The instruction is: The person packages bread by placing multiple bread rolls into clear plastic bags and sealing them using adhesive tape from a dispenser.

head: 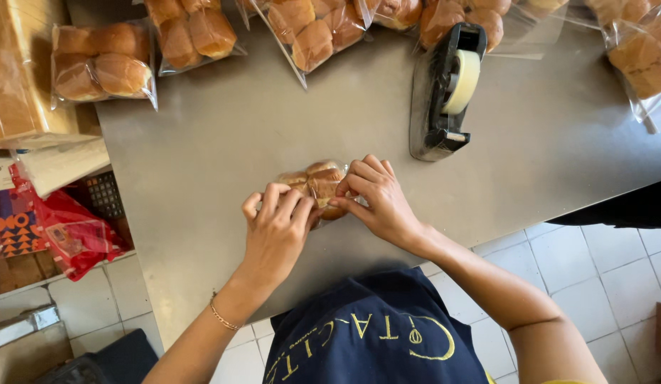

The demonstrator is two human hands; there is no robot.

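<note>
A clear plastic bag of brown buns (317, 179) lies on the steel table (224, 135) near its front edge. My left hand (277, 229) grips the bag's near left side with curled fingers. My right hand (376, 199) pinches the bag's right side, fingers folded over the plastic. The two hands hide most of the bag; only the top buns show between them.
A black tape dispenser (444, 89) with a pale roll stands just beyond my right hand. Several filled bun bags (103, 67) line the table's far edge and right corner (643, 57). Red packaging (71, 231) and boxes sit on a shelf at left. Tiled floor lies below.
</note>
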